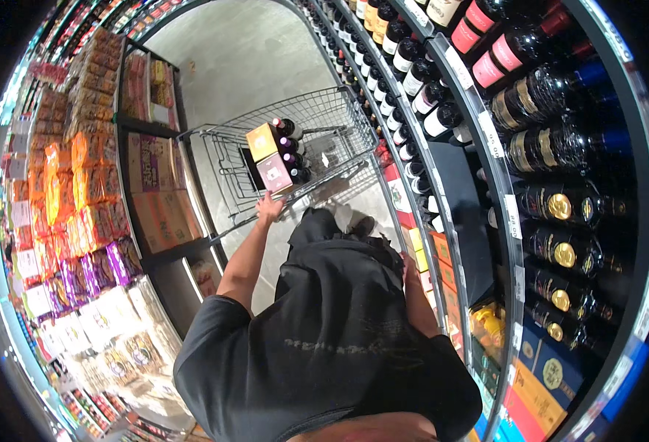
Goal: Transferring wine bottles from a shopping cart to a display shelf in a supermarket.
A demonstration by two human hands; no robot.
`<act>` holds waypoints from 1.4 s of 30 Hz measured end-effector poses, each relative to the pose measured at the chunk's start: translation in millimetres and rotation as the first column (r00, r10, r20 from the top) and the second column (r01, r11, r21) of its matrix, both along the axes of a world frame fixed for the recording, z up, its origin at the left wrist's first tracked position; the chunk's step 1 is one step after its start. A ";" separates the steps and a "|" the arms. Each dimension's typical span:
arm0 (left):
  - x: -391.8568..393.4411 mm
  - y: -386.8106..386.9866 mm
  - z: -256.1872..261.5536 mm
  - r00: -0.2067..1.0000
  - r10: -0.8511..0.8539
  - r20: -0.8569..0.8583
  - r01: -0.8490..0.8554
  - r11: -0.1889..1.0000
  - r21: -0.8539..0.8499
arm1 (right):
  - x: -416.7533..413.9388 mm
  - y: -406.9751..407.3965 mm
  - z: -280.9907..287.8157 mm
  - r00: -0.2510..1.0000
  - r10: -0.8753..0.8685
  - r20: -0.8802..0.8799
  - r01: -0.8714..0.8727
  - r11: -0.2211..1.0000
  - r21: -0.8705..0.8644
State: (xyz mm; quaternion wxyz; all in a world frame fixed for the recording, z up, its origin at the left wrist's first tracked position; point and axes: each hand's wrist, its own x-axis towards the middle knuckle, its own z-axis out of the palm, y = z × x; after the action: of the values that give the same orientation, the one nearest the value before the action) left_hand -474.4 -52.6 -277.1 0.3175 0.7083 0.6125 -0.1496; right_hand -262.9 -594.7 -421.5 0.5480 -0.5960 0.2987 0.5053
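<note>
My left hand [270, 208] is on the near side rim of a wire shopping cart [316, 105], its fingertips close to a dusky pink box [274, 173]. An orange-gold box [261, 142] sits against that box inside the cart. Beside the boxes lie several dark glass bottles [288, 128], one with a red cap and others with purple caps. My right hand [409, 266] hangs low at my side near the bottle shelving. Its fingers are mostly hidden, so I cannot tell their pose.
Shelves of wine bottles [413, 74] curve along the right, with price-tag rails [490, 132] and boxed goods [540, 392] below. On the left, orange snack packs [59, 188] and white packs [97, 320] are stacked above cardboard cartons [167, 221]. Grey floor [241, 41] extends past the cart.
</note>
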 end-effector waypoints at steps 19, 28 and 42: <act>146.2 103.9 -51.5 0.629 -0.747 -0.215 0.680 0.662 -0.314 | -44.3 34.1 105.3 0.955 -0.296 -0.004 0.289 0.937 -0.197; 144.7 102.4 -138.0 0.626 -0.761 -0.170 0.520 0.570 -0.636 | -164.7 57.1 153.2 0.885 -0.426 -0.190 0.398 0.902 -0.168; 136.0 90.4 -179.5 0.386 -0.907 -0.170 0.552 0.374 -0.745 | -122.6 91.4 141.7 0.968 -0.249 -0.019 0.233 0.928 -0.292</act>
State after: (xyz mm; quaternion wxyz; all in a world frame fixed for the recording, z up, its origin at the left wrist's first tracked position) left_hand -338.4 37.8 -456.5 0.2107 0.6973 0.1895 -0.6583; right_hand -385.5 -503.3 -279.8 0.5048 -0.6136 0.4552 0.4018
